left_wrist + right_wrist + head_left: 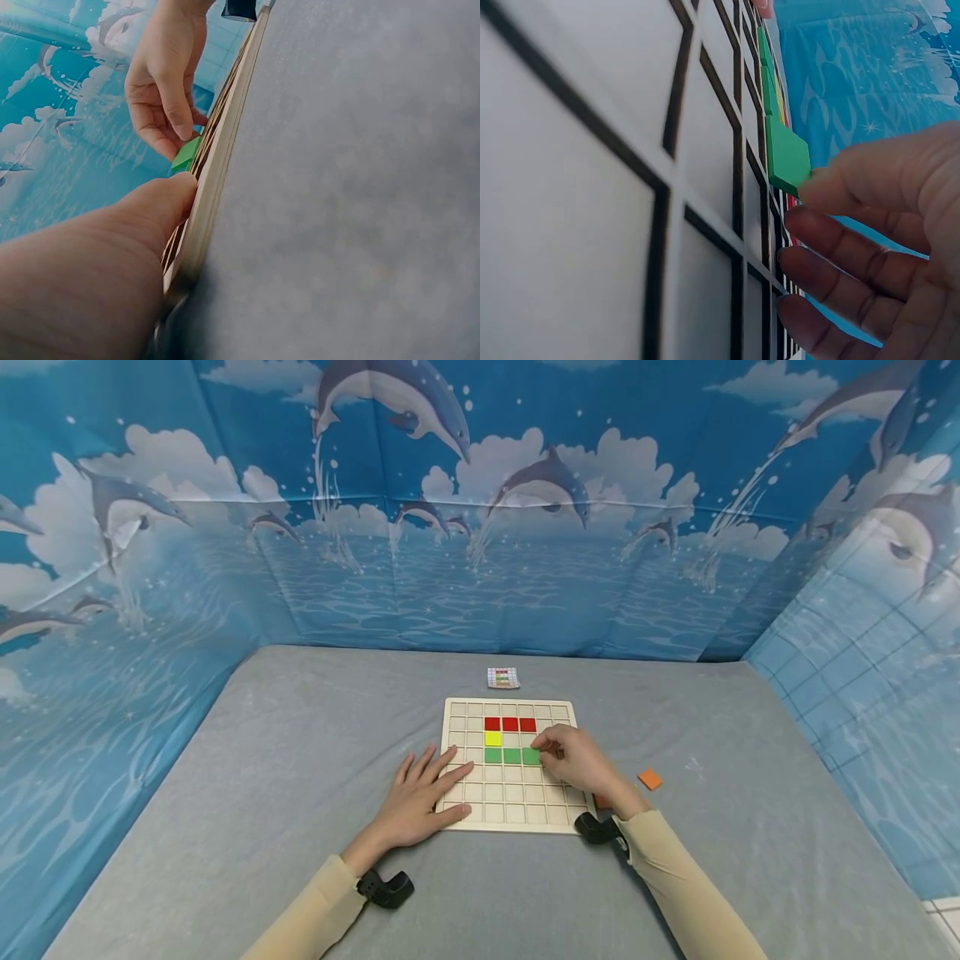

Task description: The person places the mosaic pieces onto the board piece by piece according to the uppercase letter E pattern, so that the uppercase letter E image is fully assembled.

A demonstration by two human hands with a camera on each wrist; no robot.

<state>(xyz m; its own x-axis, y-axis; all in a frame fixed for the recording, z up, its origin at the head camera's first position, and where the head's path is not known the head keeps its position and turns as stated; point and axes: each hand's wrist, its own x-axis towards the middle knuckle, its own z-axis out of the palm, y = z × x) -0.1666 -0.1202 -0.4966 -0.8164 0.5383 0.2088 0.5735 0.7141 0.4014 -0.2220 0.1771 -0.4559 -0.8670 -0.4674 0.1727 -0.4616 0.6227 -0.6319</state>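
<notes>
Thumb and fingers of your right hand (579, 762) pinch a green square tile (789, 157) by its edge, likely so you can steer it, and it tilts just right of two flat green tiles (503, 756) on the pale wooden grid board (513, 812). Your left hand (415, 802) spreads straight fingers over the board's left side, probably to stop it sliding on the gray tabletop (300, 735).

Blue curtain (510, 602) on far, left and right sides, creased. Print: dolphins (412, 393), pale clouds (176, 464), water (420, 585); tile pattern (847, 664) on right. Gray table (300, 735), faintly mottled, far edge at curtain. White tiles (948, 917) near right corner. Light soft, slight sheen on left curtain.
</notes>
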